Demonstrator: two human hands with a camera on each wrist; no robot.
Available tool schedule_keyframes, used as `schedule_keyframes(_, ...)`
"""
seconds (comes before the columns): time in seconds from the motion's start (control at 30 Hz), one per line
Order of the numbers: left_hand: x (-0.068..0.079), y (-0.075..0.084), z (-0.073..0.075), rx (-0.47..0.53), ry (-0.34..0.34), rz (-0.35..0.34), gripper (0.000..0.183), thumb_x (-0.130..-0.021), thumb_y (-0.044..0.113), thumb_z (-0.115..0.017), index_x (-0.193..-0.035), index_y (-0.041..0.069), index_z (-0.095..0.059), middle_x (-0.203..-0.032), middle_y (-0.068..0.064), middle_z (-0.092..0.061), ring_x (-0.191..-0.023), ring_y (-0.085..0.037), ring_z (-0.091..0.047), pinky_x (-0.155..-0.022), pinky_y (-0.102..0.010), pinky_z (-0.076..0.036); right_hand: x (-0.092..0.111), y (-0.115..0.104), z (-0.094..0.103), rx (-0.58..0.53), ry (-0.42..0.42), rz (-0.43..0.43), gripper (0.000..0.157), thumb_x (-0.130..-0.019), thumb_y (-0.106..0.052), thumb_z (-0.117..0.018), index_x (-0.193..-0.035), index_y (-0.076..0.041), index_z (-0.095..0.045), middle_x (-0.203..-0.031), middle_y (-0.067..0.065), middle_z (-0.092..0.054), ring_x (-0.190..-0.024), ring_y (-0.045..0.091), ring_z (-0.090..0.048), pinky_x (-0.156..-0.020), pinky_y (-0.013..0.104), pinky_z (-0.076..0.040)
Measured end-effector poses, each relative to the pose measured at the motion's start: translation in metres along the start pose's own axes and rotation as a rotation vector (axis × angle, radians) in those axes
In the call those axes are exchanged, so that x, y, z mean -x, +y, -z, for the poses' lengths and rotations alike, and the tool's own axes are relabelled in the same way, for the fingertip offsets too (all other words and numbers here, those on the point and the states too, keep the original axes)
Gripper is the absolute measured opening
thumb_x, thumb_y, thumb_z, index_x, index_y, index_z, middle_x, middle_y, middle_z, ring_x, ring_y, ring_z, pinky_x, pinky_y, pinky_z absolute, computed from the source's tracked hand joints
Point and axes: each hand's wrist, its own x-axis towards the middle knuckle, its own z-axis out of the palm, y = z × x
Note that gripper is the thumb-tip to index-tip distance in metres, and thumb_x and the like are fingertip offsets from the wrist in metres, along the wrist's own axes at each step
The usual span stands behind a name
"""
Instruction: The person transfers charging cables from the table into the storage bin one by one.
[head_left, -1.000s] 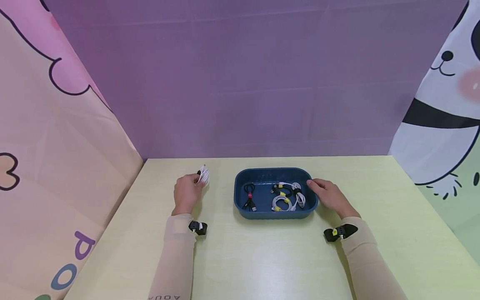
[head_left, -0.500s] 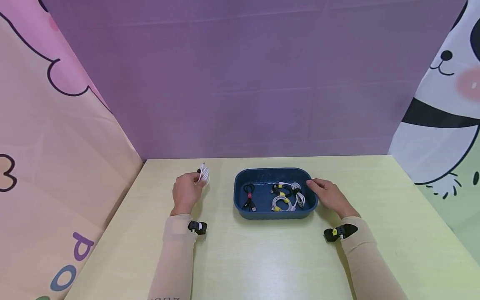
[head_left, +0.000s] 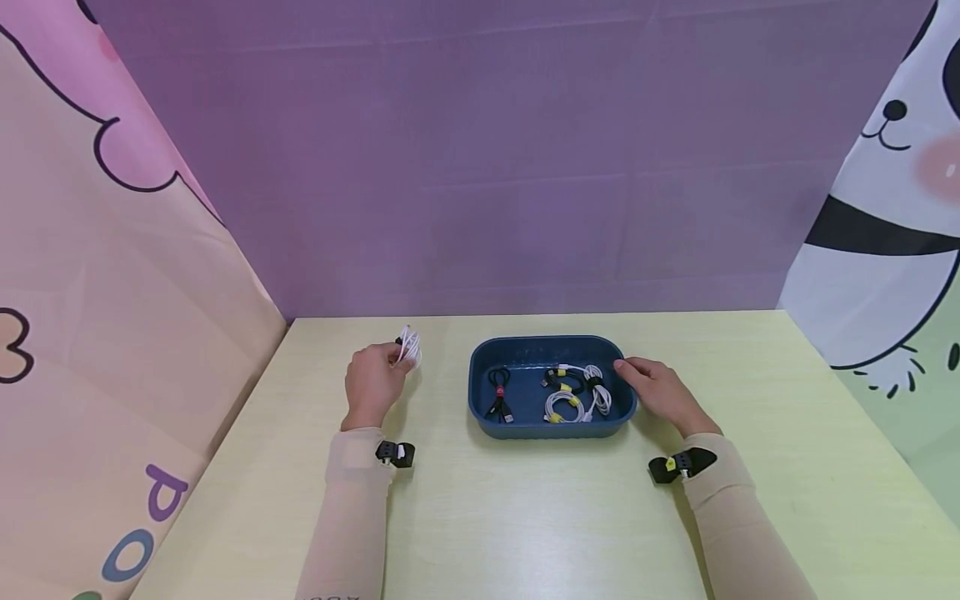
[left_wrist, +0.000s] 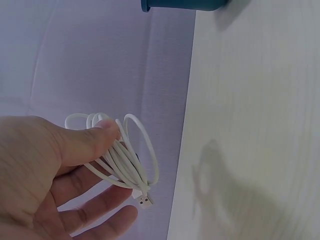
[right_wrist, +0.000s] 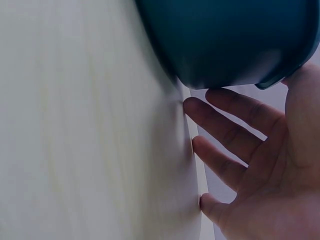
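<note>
A coiled white USB cable (left_wrist: 122,165) is pinched between the thumb and fingers of my left hand (head_left: 372,387), held up above the table left of the bin. Its metal USB plug (left_wrist: 145,201) hangs at the lower end of the coil. My right hand (head_left: 662,393) grips the right rim of a dark blue plastic bin (head_left: 551,431), the thumb over the edge. In the right wrist view the other fingers (right_wrist: 225,130) spread below the bin's outer wall. Inside the bin lie a black cable with a red tie (head_left: 498,400) and several white and black coiled cables (head_left: 601,398).
The pale wooden table (head_left: 517,517) carries the bin near its middle. Behind it hangs a purple cloth (head_left: 480,167). Printed cartoon panels stand at the left (head_left: 112,333) and right (head_left: 892,292). A small black camera sits on each wrist.
Almost nothing differs. My left hand with the white cable has shifted very slightly; the right hand and the bin stay where they were.
</note>
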Motion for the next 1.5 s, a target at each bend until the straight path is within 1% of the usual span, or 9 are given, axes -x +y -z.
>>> schedule_keyframes(0.53,-0.0011,0.0040,0.0031,0.001,0.018,-0.023,0.028,-0.094,0.019,-0.074,-0.117,0.003,-0.075,-0.107,-0.017,-0.078,-0.086,-0.033,-0.071,-0.060,-0.031,-0.041,0.0011,-0.0022,0.0021,0.003,-0.006,0.003,0.065,-0.108,-0.052,-0.040,-0.145,0.000,-0.054,-0.148,0.026,-0.054,-0.143,0.048,-0.043,-0.117,0.063,-0.032)
schedule_keyframes(0.8,-0.0016,0.0054,0.0042,-0.001,0.038,-0.055,0.026,-0.094,0.018,-0.073,-0.115,0.004,-0.076,-0.104,-0.017,-0.078,-0.087,-0.035,-0.071,-0.061,-0.035,-0.043,0.0010,-0.0016,0.0019,0.003,0.003,0.011,0.063,-0.108,-0.051,-0.041,-0.142,-0.001,-0.057,-0.145,0.025,-0.057,-0.141,0.047,-0.045,-0.116,0.063,-0.033)
schedule_keyframes(1.03,-0.0013,0.0060,0.0050,-0.005,0.045,-0.073,0.026,-0.094,0.018,-0.073,-0.115,0.003,-0.076,-0.105,-0.019,-0.077,-0.090,-0.038,-0.072,-0.064,-0.043,-0.048,0.0008,-0.0012,0.0016,-0.002,0.002,0.014,0.062,-0.108,-0.051,-0.041,-0.142,-0.001,-0.057,-0.145,0.025,-0.057,-0.142,0.047,-0.045,-0.117,0.062,-0.033)
schedule_keyframes(1.33,-0.0010,0.0048,0.0043,-0.015,0.043,-0.075,0.023,-0.094,0.019,-0.073,-0.112,0.006,-0.077,-0.106,-0.017,-0.078,-0.091,-0.037,-0.072,-0.066,-0.045,-0.049,0.0006,-0.0007,0.0003,-0.005,-0.018,-0.007,0.066,-0.107,-0.053,-0.041,-0.145,0.000,-0.053,-0.149,0.026,-0.053,-0.144,0.048,-0.042,-0.117,0.063,-0.031)
schedule_keyframes(1.5,-0.0008,0.0050,0.0044,-0.017,0.054,-0.081,0.022,-0.094,0.019,-0.072,-0.112,0.006,-0.077,-0.105,-0.017,-0.078,-0.092,-0.038,-0.072,-0.069,-0.049,-0.051,0.0011,-0.0018,0.0002,0.001,-0.027,-0.018,0.069,-0.107,-0.054,-0.040,-0.147,0.000,-0.051,-0.151,0.026,-0.050,-0.145,0.049,-0.040,-0.118,0.064,-0.030)
